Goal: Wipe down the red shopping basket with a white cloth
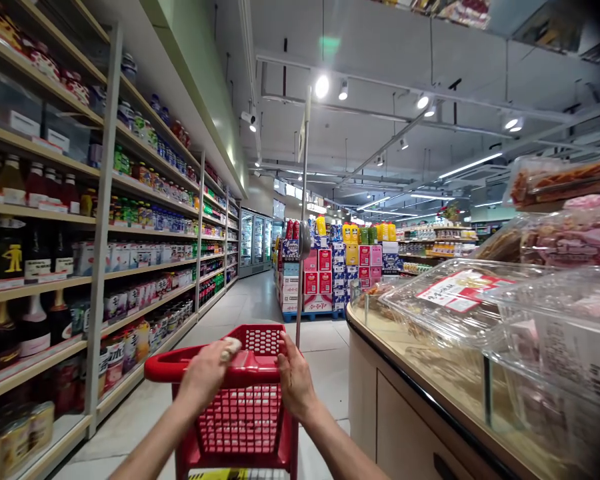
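A red plastic shopping cart (240,420) with a lattice basket stands right before me. My left hand (206,370) lies over the left part of its red handle (167,365), fingers curled down onto it. A small white crumpled thing (231,347) shows at that hand's fingertips; its kind cannot be made out. Against the handle's right end rests my right hand (296,379), fingers stretched upward and not wrapped round, with nothing seen in it. A thin grey pole (303,200) rises just beyond the right hand.
Along the left run tall shelves (150,230) of bottles, cans and jars. A wooden counter (400,407) with clear plastic food boxes (455,293) stands close on the right. Stacked drink cartons (325,280) stand ahead; glass-door coolers (255,240) line the back. Tiled floor (250,297) leads between.
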Motion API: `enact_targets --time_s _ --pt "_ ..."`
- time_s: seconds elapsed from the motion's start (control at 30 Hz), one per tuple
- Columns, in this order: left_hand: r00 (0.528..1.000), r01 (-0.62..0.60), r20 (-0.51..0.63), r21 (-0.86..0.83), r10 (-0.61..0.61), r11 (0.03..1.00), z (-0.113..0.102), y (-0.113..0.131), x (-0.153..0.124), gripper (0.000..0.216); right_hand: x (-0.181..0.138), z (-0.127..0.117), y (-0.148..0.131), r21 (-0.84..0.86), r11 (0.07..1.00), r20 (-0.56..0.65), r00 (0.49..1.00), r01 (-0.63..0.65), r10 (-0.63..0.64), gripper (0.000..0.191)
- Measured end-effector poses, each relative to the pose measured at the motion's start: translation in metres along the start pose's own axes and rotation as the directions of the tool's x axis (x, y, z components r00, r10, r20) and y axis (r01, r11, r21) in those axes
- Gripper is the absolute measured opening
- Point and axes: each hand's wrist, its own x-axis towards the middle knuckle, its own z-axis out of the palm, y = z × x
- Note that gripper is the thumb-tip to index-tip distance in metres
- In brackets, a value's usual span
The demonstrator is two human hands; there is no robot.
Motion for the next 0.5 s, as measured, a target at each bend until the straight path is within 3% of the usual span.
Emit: enact_targets --time_s 0.07,0.17,0.27,0.33,0.43,0.5 --pt "0.995 0.097 -0.022 0.045 -0.096 0.994 -0.003 -0.004 -0.001 0.034 0.002 0.004 0.001 0.0 1.0 -0.021 1.0 -0.007 0.007 0.044" --pt "0.986 -0.164 0.036 -0.015 0.164 0.986 0.007 0.033 -0.009 0.031 0.004 0.009 0.007 -0.06 0.995 -0.019 0.997 -0.074 0.073 0.044" --pt "0.955 -0.294 0.041 0.01 0.294 0.956 0.017 0.06 -0.013 0.028 0.004 0.007 0.016 -0.115 0.985 0.028 0.991 -0.126 0.13 0.045" --pt "0.967 -0.252 0.028 0.005 0.252 0.968 0.01 0.046 -0.013 0.028 0.002 0.001 0.019 -0.111 0.987 0.051 0.991 -0.119 0.126 0.046" --pt "0.998 -0.049 -0.044 0.014 0.049 0.999 -0.01 0.007 -0.014 0.031 -0.004 -0.005 0.018 -0.091 0.99 0.087 0.99 -0.103 0.111 0.046" --pt "0.997 0.027 -0.074 0.029 -0.025 0.999 -0.013 -0.002 -0.015 0.032 -0.008 -0.005 0.014 -0.121 0.988 0.077 0.991 -0.098 0.108 0.046"
